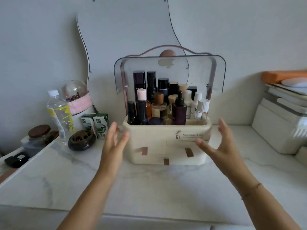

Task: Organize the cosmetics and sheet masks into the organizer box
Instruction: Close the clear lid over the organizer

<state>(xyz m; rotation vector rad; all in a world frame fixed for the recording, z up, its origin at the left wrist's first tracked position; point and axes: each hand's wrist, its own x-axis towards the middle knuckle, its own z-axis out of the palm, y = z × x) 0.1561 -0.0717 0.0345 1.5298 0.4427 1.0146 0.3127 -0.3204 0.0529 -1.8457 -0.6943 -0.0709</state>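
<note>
Organizer box (149,143) on marble counter (149,185), clear lid (169,72) up, cosmetics (178,110) standing packed inside, tall dark bottle (139,83) reads REVITAL, box logo (189,135) blurry, left hand (114,140) and right hand (217,143) flank it, both spread open, holding nothing

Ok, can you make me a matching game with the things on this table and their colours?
Things:
1. water bottle
2. milk cartons
3. organizer box
4. bowl

Colours:
A. cream
B. green and white
C. clear with a white cap
D. dark brown

Pairs: 1-C, 2-B, 3-A, 4-D
</note>
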